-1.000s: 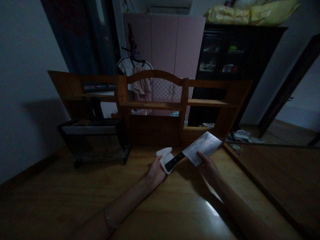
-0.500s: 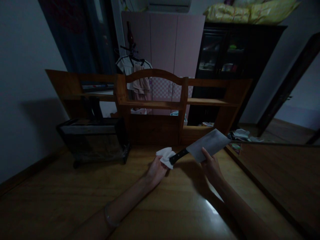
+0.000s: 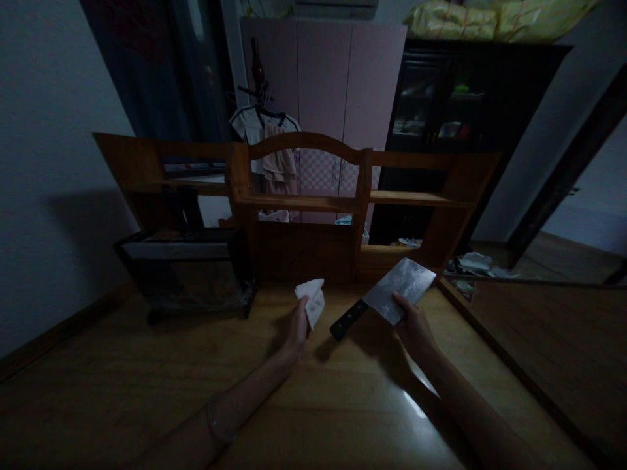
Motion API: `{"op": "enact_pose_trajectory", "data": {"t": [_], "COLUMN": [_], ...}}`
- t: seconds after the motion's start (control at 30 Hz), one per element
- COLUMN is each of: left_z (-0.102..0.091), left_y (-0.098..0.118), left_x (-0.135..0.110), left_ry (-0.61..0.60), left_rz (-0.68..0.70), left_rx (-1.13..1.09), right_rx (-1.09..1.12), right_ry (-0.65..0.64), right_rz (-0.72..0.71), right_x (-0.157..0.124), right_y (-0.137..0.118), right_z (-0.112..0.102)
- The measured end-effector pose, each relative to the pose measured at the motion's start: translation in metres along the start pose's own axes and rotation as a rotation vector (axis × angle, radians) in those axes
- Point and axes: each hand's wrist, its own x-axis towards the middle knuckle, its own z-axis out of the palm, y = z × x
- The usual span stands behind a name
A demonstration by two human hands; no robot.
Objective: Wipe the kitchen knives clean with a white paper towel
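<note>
My right hand (image 3: pixel 415 326) pinches a cleaver (image 3: pixel 399 287) by the lower edge of its broad metal blade, thumb on the near face. The blade points up and right, and its black riveted handle (image 3: pixel 349 318) slants down to the left, held by no hand. Smudges show on the metal. Left of the handle, my left hand (image 3: pixel 298 326) is closed on a folded white cloth or tissue (image 3: pixel 312 301), which stands apart from the cleaver. Both hands are over the wooden tabletop (image 3: pixel 294 418). Fingers behind the blade and the cloth are partly hidden.
At the left stands a dark knife block (image 3: pixel 191 274) with black handles (image 3: pixel 186 207) sticking up. A wooden shelf unit (image 3: pixel 304 204) runs along the table's back. A raised wooden edge (image 3: pixel 519 365) borders the right side. Beyond are a pink wardrobe (image 3: pixel 323 85) and a dark cabinet (image 3: pixel 504 98).
My left hand with the white cloth has come off the handle's end and moved slightly left. The cleaver has tilted and shifted a little left, its blade catching more light.
</note>
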Motion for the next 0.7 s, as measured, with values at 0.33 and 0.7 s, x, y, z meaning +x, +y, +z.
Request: {"op": "enact_pose_trajectory", "data": {"t": [0.33, 0.7], "left_z": [0.016, 0.018], "left_y": [0.016, 0.033], "left_x": [-0.058, -0.066], "left_ry": [-0.642, -0.826], "left_rz": [0.193, 0.435], "left_rx": [0.575, 0.506], "right_rx": [-0.026, 0.080], "right_ry": [-0.040, -0.032], "right_rz": [0.112, 0.229], "right_x": [-0.015, -0.007], "right_y": [0.003, 0.004], "right_z": [0.015, 0.008]}}
